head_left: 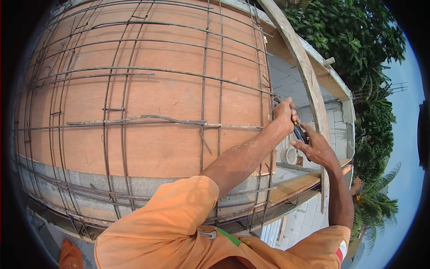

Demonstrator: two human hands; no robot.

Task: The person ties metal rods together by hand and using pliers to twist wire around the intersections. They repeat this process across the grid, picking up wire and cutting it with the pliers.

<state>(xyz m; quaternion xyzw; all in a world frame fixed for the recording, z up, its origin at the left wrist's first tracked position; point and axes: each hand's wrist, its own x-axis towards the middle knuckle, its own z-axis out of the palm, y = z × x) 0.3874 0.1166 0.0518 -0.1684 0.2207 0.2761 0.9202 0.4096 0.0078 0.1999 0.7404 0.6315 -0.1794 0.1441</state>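
Observation:
My left hand (284, 112) is closed around the upper part of a pair of pliers (298, 132) with blue and yellow on the handles. The tool's head is mostly hidden by my fingers, close to the end of a long rebar (242, 84). My right hand (318, 147) is around the lower ends of the handles, thumb on one side and fingers on the other. Both hands are at the right edge of a rebar grid (204, 80), which lies over an orange-brown plywood sheet (170, 101).
A curved wooden plank (309, 71) crosses just beyond my hands. Below the opening by the plywood are a white bucket (291, 156) and pale block walls (336, 117). A short bent bar (148, 117) lies on the grid. Trees (349, 40) stand at the right.

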